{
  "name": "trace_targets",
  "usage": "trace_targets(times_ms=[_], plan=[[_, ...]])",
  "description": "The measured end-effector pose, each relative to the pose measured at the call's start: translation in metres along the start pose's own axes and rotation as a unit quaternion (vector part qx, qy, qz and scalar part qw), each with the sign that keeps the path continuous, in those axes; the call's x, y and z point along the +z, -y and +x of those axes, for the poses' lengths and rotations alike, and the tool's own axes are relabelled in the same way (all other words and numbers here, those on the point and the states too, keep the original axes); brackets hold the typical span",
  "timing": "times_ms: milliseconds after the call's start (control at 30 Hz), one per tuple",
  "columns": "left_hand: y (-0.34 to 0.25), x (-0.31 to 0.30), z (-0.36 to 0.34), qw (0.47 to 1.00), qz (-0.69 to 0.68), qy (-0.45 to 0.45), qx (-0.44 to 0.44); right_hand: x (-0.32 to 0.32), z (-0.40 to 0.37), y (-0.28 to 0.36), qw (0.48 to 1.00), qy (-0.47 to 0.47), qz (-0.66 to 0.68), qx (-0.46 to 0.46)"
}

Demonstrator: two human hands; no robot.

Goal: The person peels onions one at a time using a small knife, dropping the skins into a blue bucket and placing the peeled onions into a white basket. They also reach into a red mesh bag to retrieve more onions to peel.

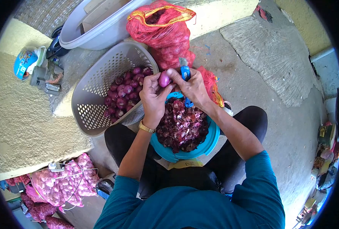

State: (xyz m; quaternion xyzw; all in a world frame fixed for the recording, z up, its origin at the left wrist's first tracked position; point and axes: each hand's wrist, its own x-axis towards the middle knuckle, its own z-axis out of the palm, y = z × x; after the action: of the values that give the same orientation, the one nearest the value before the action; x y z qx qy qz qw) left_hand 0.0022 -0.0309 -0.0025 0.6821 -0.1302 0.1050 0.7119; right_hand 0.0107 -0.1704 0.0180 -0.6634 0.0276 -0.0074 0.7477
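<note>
My left hand [153, 100] grips a purple-red onion [164, 79] between thumb and fingers. My right hand [195, 88] is closed around a blue utility knife [185, 72], its short blade pointing away from me, while the right thumb and a fingertip touch the onion's side. Below both hands, a turquoise tub [214, 140] between my legs is heaped with dark onion skins [183, 126]. Left of my left hand stands a grey perforated basket [89, 82] with many red onions [125, 91] in it.
Beyond the basket, a red mesh sack [169, 42] full of onions stands beside a large pale tub [100, 36]. Another red mesh bag [209, 82] lies right of the hands. Pink net bags [62, 181] sit at lower left. Assorted items [326, 152] line the right edge.
</note>
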Motion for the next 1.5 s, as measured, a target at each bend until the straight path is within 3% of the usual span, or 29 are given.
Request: trace_targets(times_ms=[133,367,567,667,733,833,1033,1133,1233,1300,1433,1500], plan=[[-0.003,0.002,-0.002,1.0,-0.004,0.001,-0.024,-0.005,0.002,-0.002,0.999,0.001,0.004,0.031],[-0.002,0.001,0.002,0.998,-0.029,0.024,0.042,0.003,-0.002,0.007,0.999,0.001,0.043,0.007],[-0.001,0.001,0.002,0.996,-0.082,0.024,0.021,-0.013,0.001,0.008,0.996,0.009,-0.023,0.085],[0.009,-0.004,0.005,0.998,-0.045,0.005,0.041,0.001,-0.004,0.015,0.995,-0.001,0.088,0.041],[0.009,-0.004,0.005,0.998,-0.021,-0.007,0.058,-0.002,-0.005,0.016,0.998,0.013,0.043,0.036],[0.009,-0.002,0.003,0.999,-0.008,-0.017,0.049,-0.001,-0.004,0.006,0.995,0.024,0.096,0.027],[0.014,0.001,0.002,0.998,-0.002,-0.039,0.051,0.006,-0.001,0.003,0.994,-0.034,0.1,0.03],[0.013,-0.001,0.003,0.998,-0.019,-0.038,0.044,0.002,0.003,0.005,1.0,-0.004,-0.017,0.018],[0.009,-0.003,0.005,0.998,-0.045,-0.012,0.043,-0.004,0.006,0.002,0.998,0.003,-0.037,0.05],[0.007,-0.003,0.006,0.997,-0.067,0.025,0.028,-0.006,0.004,0.005,0.994,-0.005,0.044,0.104],[0.006,0.0,0.005,0.993,-0.11,0.015,0.036,-0.008,0.006,-0.007,0.976,0.015,0.148,0.162],[0.002,0.001,0.005,0.982,-0.185,-0.017,-0.004,-0.011,0.002,-0.005,0.96,0.047,0.186,0.204]])
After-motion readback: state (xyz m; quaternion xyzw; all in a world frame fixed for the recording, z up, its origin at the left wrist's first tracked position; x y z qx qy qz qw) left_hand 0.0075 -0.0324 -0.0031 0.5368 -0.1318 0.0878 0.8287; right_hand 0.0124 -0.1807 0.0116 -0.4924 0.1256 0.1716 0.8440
